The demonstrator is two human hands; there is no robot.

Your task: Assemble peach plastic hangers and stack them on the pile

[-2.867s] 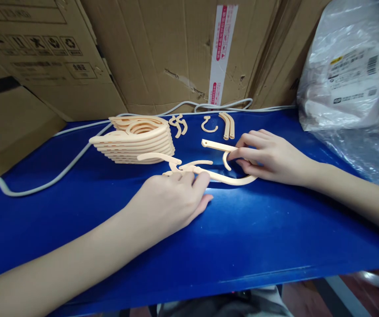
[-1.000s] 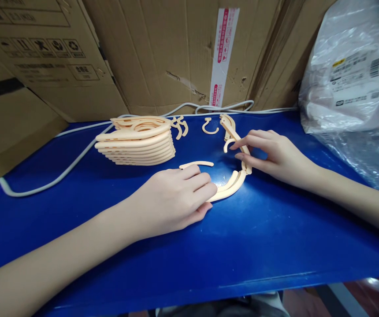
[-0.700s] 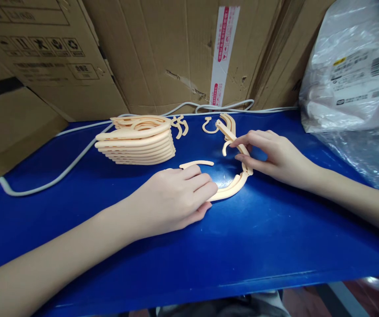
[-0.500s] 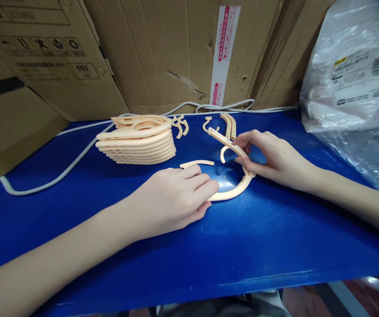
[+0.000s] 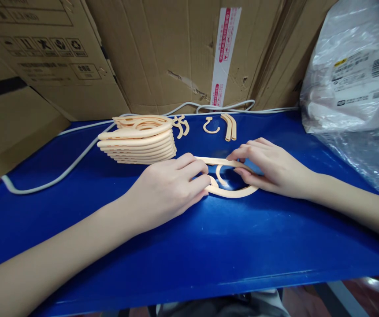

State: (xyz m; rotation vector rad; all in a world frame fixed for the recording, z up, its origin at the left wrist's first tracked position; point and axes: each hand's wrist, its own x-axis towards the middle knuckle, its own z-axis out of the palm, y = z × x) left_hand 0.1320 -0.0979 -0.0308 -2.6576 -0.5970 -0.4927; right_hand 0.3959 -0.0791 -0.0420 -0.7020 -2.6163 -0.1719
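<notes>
A peach plastic folding hanger (image 5: pixel 231 192) lies folded flat on the blue table (image 5: pixel 209 246), between my hands. My left hand (image 5: pixel 169 187) is curled over its left end, fingers pressed on the plastic. From the right, my right hand (image 5: pixel 269 169) pinches its upper arm and inner hook with fingers closed. A stack of several folded hangers of the same kind (image 5: pixel 139 140) stands behind my left hand.
Loose peach hook pieces (image 5: pixel 180 125), a single hook (image 5: pixel 210 125) and two short curved arms (image 5: pixel 229 126) lie at the table's back. A white cable (image 5: pixel 60 172) runs along the left and back. Cardboard boxes (image 5: pixel 163 53) form the back wall. A plastic bag (image 5: pixel 351 75) sits at right.
The hanger's right arm, raised and swung out before, has been folded down flat onto the lower arm. My left hand slid forward over the left end.
</notes>
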